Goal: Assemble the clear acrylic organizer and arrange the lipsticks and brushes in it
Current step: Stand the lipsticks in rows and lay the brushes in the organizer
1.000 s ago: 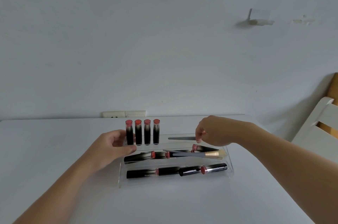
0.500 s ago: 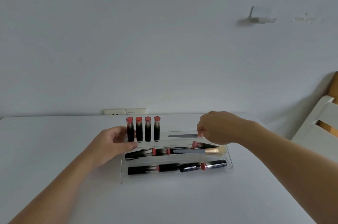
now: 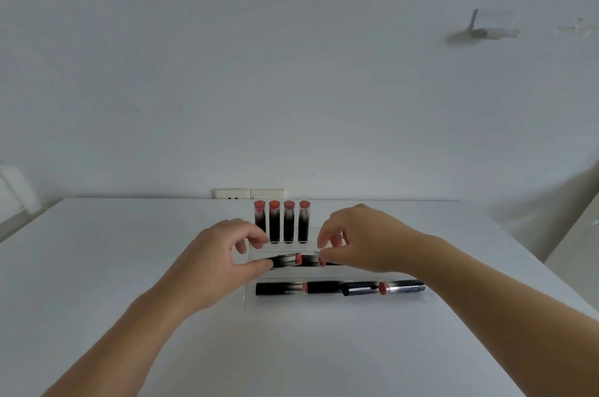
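Observation:
The clear acrylic organizer [image 3: 337, 301] lies on the white table [image 3: 129, 267]. Four black lipsticks with red tops [image 3: 281, 225] stand upright in its back row. More lipsticks lie flat in the front tray [image 3: 340, 288] and the middle tray [image 3: 288, 260]. My left hand [image 3: 227, 257] grips the organizer's left end, thumb by the middle tray. My right hand [image 3: 359, 241] curls over the middle tray, fingertips pinching near a lipstick's red end. Only a thin grey tip of a brush shows there; the brushes are otherwise hidden under that hand.
A wall socket [image 3: 248, 193] sits at the table's far edge, behind the organizer. A white chair [image 3: 580, 234] stands at the right. The table's left edge runs diagonally at the far left.
My right hand has moved left and nearer, from the back tray down over the middle tray, now covering both brushes. My left hand has curled tighter around the organizer's left end.

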Available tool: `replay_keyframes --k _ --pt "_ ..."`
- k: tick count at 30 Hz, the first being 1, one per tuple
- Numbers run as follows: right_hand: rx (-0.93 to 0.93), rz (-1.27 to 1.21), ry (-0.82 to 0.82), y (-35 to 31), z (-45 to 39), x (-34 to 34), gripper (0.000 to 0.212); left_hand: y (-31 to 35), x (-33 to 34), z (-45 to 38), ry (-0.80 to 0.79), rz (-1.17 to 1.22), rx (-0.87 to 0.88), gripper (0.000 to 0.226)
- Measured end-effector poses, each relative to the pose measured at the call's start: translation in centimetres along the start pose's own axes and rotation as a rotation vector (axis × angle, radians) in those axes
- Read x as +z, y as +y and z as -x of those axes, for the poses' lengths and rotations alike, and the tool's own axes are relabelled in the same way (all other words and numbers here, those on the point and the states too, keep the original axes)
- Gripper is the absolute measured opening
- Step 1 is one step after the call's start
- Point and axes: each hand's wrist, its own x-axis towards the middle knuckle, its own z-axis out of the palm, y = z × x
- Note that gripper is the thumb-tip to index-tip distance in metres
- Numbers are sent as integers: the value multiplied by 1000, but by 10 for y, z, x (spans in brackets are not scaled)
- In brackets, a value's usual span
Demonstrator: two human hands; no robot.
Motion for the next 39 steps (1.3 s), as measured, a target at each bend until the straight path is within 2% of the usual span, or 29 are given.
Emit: replay_keyframes --k 2,6,11,21,26,35,39 --pt "-15 57 -13 -5 -4 6 20 9 10 -2 -35 -79 22 24" --pt "-4 91 -17 -8 -9 15 26 17 28 -5 -6 -189 69 36" --pt "19 113 -40 -9 -14 17 28 16 39 -2 -3 -233 77 41" --pt "17 294 -188 -17 -25 15 33 14 43 -7 -8 -250 89 38" --pt "55 226 -188 -17 -30 14 28 14 44 -10 0 -251 117 35" --pt "36 137 -61 -17 -25 7 16 12 38 -5 143 -76 112 21" --pt "62 100 -40 -18 -24 4 12 7 33 -3 229 59 42 25"
